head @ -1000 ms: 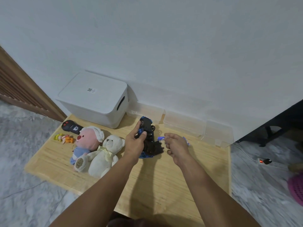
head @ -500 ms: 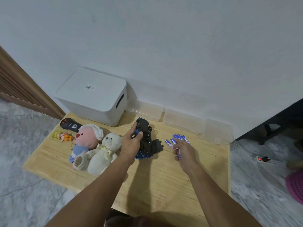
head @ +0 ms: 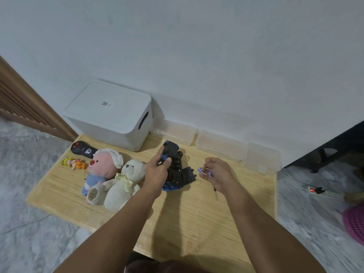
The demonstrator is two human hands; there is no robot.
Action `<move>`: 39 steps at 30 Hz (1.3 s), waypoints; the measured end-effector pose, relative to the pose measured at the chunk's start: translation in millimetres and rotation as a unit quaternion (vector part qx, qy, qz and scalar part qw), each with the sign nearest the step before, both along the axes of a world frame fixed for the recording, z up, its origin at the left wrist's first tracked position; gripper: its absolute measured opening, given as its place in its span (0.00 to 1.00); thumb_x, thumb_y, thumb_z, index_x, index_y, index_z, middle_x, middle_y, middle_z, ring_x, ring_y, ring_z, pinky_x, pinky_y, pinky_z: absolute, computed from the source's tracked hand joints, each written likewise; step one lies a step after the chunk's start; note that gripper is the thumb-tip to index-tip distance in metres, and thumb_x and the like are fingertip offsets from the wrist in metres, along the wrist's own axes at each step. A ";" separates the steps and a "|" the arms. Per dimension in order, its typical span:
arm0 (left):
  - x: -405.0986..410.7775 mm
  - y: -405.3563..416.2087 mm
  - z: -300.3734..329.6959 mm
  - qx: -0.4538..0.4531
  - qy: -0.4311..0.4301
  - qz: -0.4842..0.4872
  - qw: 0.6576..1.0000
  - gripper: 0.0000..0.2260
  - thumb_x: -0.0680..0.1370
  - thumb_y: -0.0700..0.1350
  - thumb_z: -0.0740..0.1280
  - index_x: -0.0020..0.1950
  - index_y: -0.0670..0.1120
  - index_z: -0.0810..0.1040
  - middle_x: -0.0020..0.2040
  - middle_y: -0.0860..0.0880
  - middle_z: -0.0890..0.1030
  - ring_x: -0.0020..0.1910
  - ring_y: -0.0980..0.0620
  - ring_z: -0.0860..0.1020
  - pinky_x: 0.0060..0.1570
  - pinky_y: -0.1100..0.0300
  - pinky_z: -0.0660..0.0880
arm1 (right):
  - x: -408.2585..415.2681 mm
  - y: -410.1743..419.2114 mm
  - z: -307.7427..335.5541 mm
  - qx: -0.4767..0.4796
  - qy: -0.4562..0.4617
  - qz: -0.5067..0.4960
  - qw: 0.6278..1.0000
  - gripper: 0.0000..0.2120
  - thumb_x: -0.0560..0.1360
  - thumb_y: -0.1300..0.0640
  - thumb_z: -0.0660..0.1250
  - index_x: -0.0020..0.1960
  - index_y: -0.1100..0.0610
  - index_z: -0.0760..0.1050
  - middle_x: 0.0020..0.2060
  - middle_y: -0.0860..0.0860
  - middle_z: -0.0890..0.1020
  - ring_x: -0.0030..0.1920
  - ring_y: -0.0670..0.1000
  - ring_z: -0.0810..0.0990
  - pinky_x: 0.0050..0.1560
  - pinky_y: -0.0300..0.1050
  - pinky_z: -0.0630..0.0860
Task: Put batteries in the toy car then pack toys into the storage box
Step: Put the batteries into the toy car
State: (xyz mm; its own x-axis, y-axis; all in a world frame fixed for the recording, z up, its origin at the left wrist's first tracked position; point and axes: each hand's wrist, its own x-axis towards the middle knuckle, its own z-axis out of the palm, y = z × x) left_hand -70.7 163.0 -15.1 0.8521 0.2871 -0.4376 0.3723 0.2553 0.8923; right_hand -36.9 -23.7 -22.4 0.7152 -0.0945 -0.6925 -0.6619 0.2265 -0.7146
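Steadying the toy car (head: 174, 166) belly-up on the table (head: 197, 223) with the left hand (head: 156, 172) curled round it, exposing the compartment, while pinching a battery (head: 201, 170) in the right hand (head: 218, 171) beside it, ready for loading.

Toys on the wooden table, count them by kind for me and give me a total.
Plush toys: 2, a pink plush doll and a white teddy bear
Toy car: 1
Remote control: 1
Small figurine: 1
Total: 5
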 end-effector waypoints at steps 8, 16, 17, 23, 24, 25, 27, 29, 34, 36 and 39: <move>2.9 2.3 -6.1 0.025 0.005 -0.020 0.999 0.28 0.79 0.39 0.66 0.75 0.56 0.64 0.61 0.49 0.79 0.59 0.48 0.78 0.56 0.52 0.77 | 4.0 8.1 -27.2 -0.534 -0.080 0.352 0.764 0.05 0.75 0.57 0.69 0.44 0.59 0.82 0.40 0.53 0.83 0.42 0.53 0.79 0.46 0.46 0.76; 11.6 6.4 -5.7 -0.090 0.101 -0.028 0.990 0.15 0.78 0.45 0.67 0.61 0.38 0.78 0.54 0.38 0.83 0.51 0.41 0.83 0.50 0.49 0.79 | 8.1 6.7 -18.6 -0.309 -0.069 0.184 0.931 0.05 0.75 0.58 0.70 0.48 0.59 0.81 0.36 0.49 0.76 0.36 0.47 0.71 0.37 0.42 0.68; 12.2 7.3 -5.2 -0.119 0.112 -0.032 0.986 0.15 0.78 0.46 0.67 0.59 0.38 0.79 0.55 0.38 0.83 0.52 0.40 0.82 0.50 0.49 0.79 | 8.1 4.6 -13.9 -0.197 -0.042 0.135 0.970 0.05 0.75 0.59 0.70 0.48 0.59 0.79 0.35 0.49 0.74 0.32 0.47 0.67 0.31 0.41 0.64; 12.8 10.6 -0.1 -0.210 0.135 -0.063 0.966 0.15 0.79 0.49 0.64 0.60 0.42 0.79 0.54 0.39 0.83 0.54 0.40 0.82 0.55 0.45 0.76 | 7.8 -13.8 -6.8 0.171 0.007 0.019 0.985 0.06 0.76 0.58 0.62 0.48 0.60 0.74 0.35 0.52 0.74 0.23 0.46 0.65 0.20 0.36 0.58; 13.0 11.2 -0.8 -0.216 0.134 -0.066 0.965 0.16 0.79 0.49 0.64 0.61 0.42 0.79 0.54 0.39 0.83 0.54 0.40 0.81 0.57 0.44 0.75 | 7.4 -15.4 -5.6 0.190 0.003 0.025 0.982 0.07 0.76 0.58 0.61 0.49 0.60 0.75 0.34 0.51 0.75 0.23 0.46 0.65 0.19 0.35 0.58; 13.1 11.5 -0.8 -0.219 0.133 -0.069 0.964 0.16 0.79 0.49 0.64 0.61 0.41 0.79 0.54 0.39 0.84 0.54 0.40 0.81 0.57 0.44 0.75 | 7.0 -16.4 -4.4 0.195 -0.002 0.031 0.980 0.09 0.77 0.58 0.60 0.51 0.61 0.76 0.33 0.51 0.75 0.22 0.45 0.65 0.19 0.35 0.58; 13.9 13.6 -3.6 -0.205 0.134 -0.081 0.966 0.16 0.79 0.50 0.64 0.61 0.42 0.78 0.54 0.40 0.84 0.54 0.40 0.81 0.56 0.43 0.75 | 6.4 -18.0 -1.5 0.197 -0.012 0.035 0.980 0.13 0.78 0.59 0.59 0.57 0.60 0.78 0.33 0.52 0.75 0.23 0.45 0.64 0.20 0.35 0.58; 14.4 16.2 -6.1 -0.178 0.131 -0.092 0.971 0.17 0.79 0.51 0.65 0.63 0.43 0.77 0.57 0.40 0.83 0.55 0.39 0.81 0.56 0.42 0.76 | 5.6 -19.1 1.8 0.205 -0.024 0.034 0.978 0.15 0.78 0.61 0.57 0.61 0.57 0.78 0.33 0.52 0.75 0.23 0.45 0.64 0.20 0.34 0.58; 13.4 17.3 -5.2 -0.124 0.120 -0.098 0.980 0.16 0.79 0.52 0.65 0.64 0.46 0.77 0.57 0.42 0.82 0.56 0.40 0.81 0.55 0.43 0.77 | 1.4 -16.1 6.8 0.179 -0.023 0.025 0.983 0.13 0.79 0.59 0.59 0.60 0.59 0.76 0.33 0.53 0.74 0.23 0.45 0.64 0.19 0.34 0.59; 13.4 15.3 -3.8 -0.101 0.120 -0.091 0.983 0.14 0.80 0.49 0.64 0.64 0.47 0.77 0.57 0.42 0.83 0.54 0.41 0.81 0.54 0.42 0.78 | -0.6 -13.8 7.0 0.132 -0.023 0.030 0.990 0.11 0.79 0.57 0.62 0.59 0.59 0.76 0.32 0.53 0.74 0.24 0.46 0.65 0.20 0.36 0.58; 12.6 11.1 0.1 -0.042 0.123 -0.063 0.990 0.15 0.78 0.43 0.66 0.65 0.48 0.77 0.54 0.43 0.83 0.49 0.41 0.82 0.48 0.45 0.81 | -3.6 -10.3 8.0 0.090 -0.019 0.031 0.995 0.09 0.79 0.58 0.63 0.57 0.60 0.76 0.31 0.52 0.74 0.25 0.46 0.67 0.22 0.37 0.63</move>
State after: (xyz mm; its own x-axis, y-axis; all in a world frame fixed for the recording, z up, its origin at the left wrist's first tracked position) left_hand -58.1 174.1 -15.0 0.7440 0.1385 -0.6537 0.6089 0.2625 0.7486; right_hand -40.5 -34.0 -14.5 0.7418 0.0729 -0.6666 -0.6517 0.3129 -0.6910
